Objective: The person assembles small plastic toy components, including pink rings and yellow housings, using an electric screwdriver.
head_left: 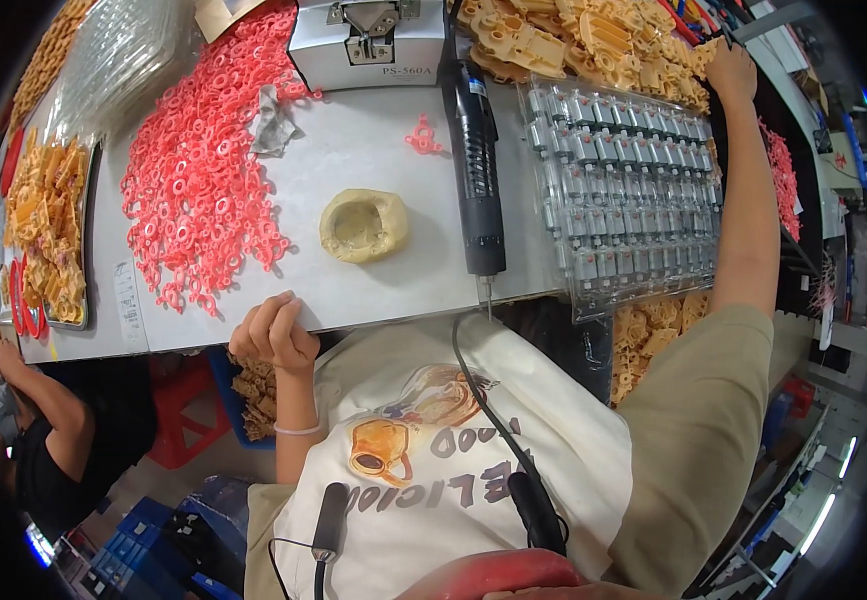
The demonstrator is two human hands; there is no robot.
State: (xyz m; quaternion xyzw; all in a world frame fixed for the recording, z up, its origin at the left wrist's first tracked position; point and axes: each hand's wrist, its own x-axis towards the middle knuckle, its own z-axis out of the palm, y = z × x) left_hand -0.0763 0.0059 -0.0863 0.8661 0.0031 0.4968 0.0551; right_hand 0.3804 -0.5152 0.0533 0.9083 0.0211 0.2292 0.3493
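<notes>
My left hand (276,333) rests at the table's front edge, its fingers curled together with nothing visible in them. My right arm stretches to the far right, where my right hand (730,72) is bent closed beside a heap of yellow-orange plastic parts (604,40); what its fingers hold is too small to make out. Between the hands lies a black electric screwdriver (476,165), its bit pointing toward me. A clear tray of small silver motors (624,180) is just left of my right forearm. A lump of beige putty (363,226), hollowed on top, sits mid-table.
Pink ring-shaped parts (199,170) cover the table's left, with one pink piece (424,135) apart from them. A white-and-black device (369,45) stands at the back. Another tray of yellow parts (49,225) is at far left. A person's arm (49,400) shows beyond it.
</notes>
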